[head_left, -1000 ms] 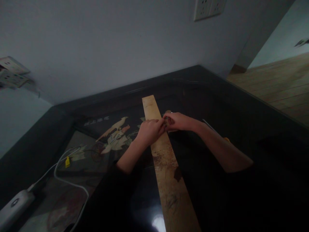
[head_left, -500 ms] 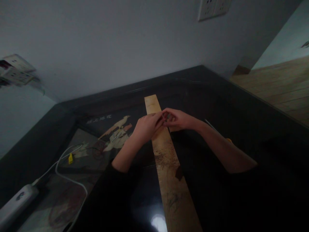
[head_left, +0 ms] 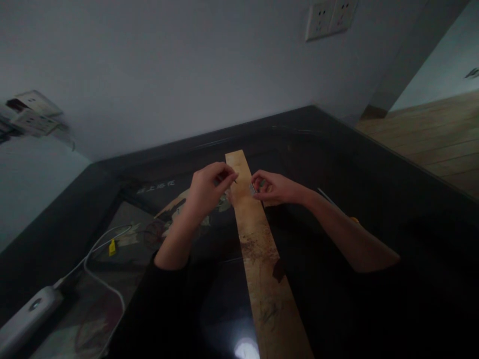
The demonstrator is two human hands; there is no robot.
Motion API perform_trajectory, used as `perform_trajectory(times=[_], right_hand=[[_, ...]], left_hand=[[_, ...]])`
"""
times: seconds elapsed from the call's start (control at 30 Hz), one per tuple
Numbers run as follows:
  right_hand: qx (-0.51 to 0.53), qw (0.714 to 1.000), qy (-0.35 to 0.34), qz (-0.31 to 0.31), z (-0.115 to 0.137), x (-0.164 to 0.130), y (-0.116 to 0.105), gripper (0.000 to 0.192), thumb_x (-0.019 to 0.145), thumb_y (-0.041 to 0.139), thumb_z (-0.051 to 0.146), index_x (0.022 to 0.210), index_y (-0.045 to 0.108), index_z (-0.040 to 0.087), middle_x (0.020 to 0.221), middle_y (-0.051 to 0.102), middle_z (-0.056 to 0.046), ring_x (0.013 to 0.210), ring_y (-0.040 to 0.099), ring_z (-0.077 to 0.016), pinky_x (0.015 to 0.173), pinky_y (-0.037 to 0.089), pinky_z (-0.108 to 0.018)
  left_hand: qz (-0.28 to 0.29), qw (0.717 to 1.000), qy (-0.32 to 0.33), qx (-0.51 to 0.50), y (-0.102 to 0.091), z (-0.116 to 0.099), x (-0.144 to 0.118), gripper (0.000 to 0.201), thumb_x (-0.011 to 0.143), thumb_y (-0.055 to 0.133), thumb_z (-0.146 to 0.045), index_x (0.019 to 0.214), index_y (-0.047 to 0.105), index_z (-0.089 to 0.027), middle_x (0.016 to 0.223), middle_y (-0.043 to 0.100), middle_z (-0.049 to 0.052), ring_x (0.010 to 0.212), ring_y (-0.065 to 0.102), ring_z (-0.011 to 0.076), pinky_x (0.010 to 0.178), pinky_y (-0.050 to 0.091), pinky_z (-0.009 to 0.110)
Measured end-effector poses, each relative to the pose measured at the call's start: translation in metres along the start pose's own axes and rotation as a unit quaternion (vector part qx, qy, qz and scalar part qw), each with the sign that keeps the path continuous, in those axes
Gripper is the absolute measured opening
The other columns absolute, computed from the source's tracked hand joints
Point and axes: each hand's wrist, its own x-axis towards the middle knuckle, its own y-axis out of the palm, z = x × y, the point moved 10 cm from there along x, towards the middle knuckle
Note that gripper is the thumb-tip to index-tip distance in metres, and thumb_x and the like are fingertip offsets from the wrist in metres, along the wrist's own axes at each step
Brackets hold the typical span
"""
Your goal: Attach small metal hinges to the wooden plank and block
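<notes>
A small dark pin-like object (head_left: 235,181) sticks out from the pinched fingers (head_left: 229,177) of the left hand (head_left: 205,189), just above the wooden plank (head_left: 258,249); it is too small and dim to tell what it is. Half a second ago the two hands met over the plank with fingertips touching; now they have drawn apart, the left hand lifted and shifted leftward, its thumb and forefinger closed on the tiny piece. The right hand (head_left: 275,188) stays low on the plank's right edge, fingers curled around a small shiny item (head_left: 254,189) that I cannot identify.

Nearer than the fingers, the plank runs toward the viewer across the dark glossy tabletop (head_left: 374,239). Left of the left hand, a white cable (head_left: 101,279) with a yellow tag (head_left: 112,247) leads to a white power strip (head_left: 26,319). Under the left hand lies a painted picture of birds (head_left: 164,219), with a line of pale characters (head_left: 155,187) just beyond the fingers, too blurred to read. Farther off, a wall socket (head_left: 329,17) sits on the wall.
</notes>
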Motion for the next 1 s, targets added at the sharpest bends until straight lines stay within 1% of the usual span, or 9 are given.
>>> perform_trajectory(times=[0.1, 0.17, 0.27, 0.37, 0.47, 0.57, 0.73, 0.83, 1.0], right_hand=[[-0.008, 1.0, 0.0, -0.002, -0.001, 0.0, -0.002, 0.04, 0.074, 0.068, 0.04, 0.103, 0.051, 0.017, 0.094, 0.059, -0.006, 0.071, 0.054, -0.0135, 0.061, 0.044, -0.027], [-0.01, 1.0, -0.004, -0.002, -0.003, 0.001, -0.002, 0.042, 0.074, 0.067, 0.042, 0.103, 0.051, 0.016, 0.095, 0.059, -0.007, 0.072, 0.054, -0.0145, 0.063, 0.044, -0.029], [-0.017, 1.0, -0.008, 0.0, -0.004, 0.002, -0.001, 0.046, 0.073, 0.067, 0.044, 0.105, 0.051, 0.015, 0.096, 0.06, -0.008, 0.073, 0.055, -0.0153, 0.064, 0.045, -0.03], [-0.014, 1.0, -0.003, 0.002, -0.006, 0.002, 0.0, 0.048, 0.072, 0.067, 0.045, 0.106, 0.051, 0.015, 0.097, 0.059, -0.009, 0.072, 0.056, -0.0157, 0.063, 0.045, -0.031], [-0.006, 1.0, 0.01, 0.003, -0.009, 0.002, 0.0, 0.048, 0.072, 0.068, 0.047, 0.105, 0.051, 0.016, 0.095, 0.06, -0.008, 0.073, 0.057, -0.0162, 0.063, 0.046, -0.031], [-0.002, 1.0, 0.013, -0.004, -0.011, 0.003, -0.001, 0.048, 0.071, 0.069, 0.048, 0.103, 0.051, 0.017, 0.093, 0.059, -0.007, 0.073, 0.057, -0.0161, 0.064, 0.046, -0.031], [-0.004, 1.0, 0.025, -0.011, -0.016, 0.003, -0.002, 0.047, 0.071, 0.069, 0.048, 0.103, 0.051, 0.018, 0.095, 0.06, -0.007, 0.074, 0.059, -0.0165, 0.065, 0.047, -0.031], [-0.009, 0.999, 0.028, -0.012, -0.016, 0.003, -0.003, 0.048, 0.07, 0.069, 0.048, 0.103, 0.051, 0.017, 0.095, 0.06, -0.007, 0.076, 0.059, -0.0177, 0.066, 0.047, -0.033], [-0.011, 1.0, 0.027, -0.012, -0.014, 0.002, -0.003, 0.048, 0.071, 0.068, 0.048, 0.104, 0.051, 0.017, 0.096, 0.061, -0.008, 0.076, 0.061, -0.0184, 0.066, 0.048, -0.033]], left_hand=[[-0.045, 0.998, -0.021, 0.043, -0.035, 0.021, -0.015, 0.018, 0.086, 0.06, -0.033, 0.084, 0.069, -0.018, 0.079, 0.069, 0.002, 0.071, 0.061, 0.0134, 0.069, 0.048, 0.025], [-0.039, 0.996, -0.021, 0.08, -0.048, 0.039, -0.031, 0.02, 0.086, 0.061, -0.036, 0.084, 0.07, -0.019, 0.08, 0.07, 0.002, 0.074, 0.062, 0.0149, 0.071, 0.048, 0.027], [-0.004, 0.988, -0.037, 0.15, -0.052, 0.078, -0.064, 0.022, 0.088, 0.056, -0.036, 0.087, 0.071, -0.02, 0.085, 0.07, 0.004, 0.077, 0.064, 0.0166, 0.072, 0.048, 0.028], [0.022, 0.965, -0.056, 0.256, -0.047, 0.117, -0.099, 0.024, 0.091, 0.051, -0.035, 0.091, 0.072, -0.022, 0.09, 0.071, 0.005, 0.085, 0.065, 0.0203, 0.077, 0.048, 0.032], [0.035, 0.95, -0.063, 0.304, -0.041, 0.143, -0.124, 0.027, 0.092, 0.048, -0.036, 0.094, 0.072, -0.024, 0.096, 0.07, 0.006, 0.089, 0.065, 0.0214, 0.08, 0.048, 0.034], [0.036, 0.949, -0.053, 0.309, -0.037, 0.152, -0.133, 0.028, 0.093, 0.048, -0.037, 0.095, 0.072, -0.024, 0.1, 0.07, 0.007, 0.094, 0.065, 0.0224, 0.083, 0.048, 0.036], [0.054, 0.956, -0.061, 0.28, -0.03, 0.159, -0.133, 0.026, 0.092, 0.048, -0.034, 0.097, 0.072, -0.025, 0.104, 0.072, 0.007, 0.098, 0.065, 0.0237, 0.086, 0.047, 0.038], [0.064, 0.961, -0.066, 0.261, -0.026, 0.162, -0.135, 0.027, 0.092, 0.049, -0.037, 0.101, 0.071, -0.024, 0.106, 0.071, 0.008, 0.1, 0.065, 0.024, 0.087, 0.047, 0.037], [0.054, 0.967, -0.083, 0.234, -0.032, 0.165, -0.136, 0.033, 0.09, 0.051, -0.042, 0.11, 0.067, -0.021, 0.11, 0.068, 0.01, 0.104, 0.062, 0.0245, 0.093, 0.047, 0.038]])
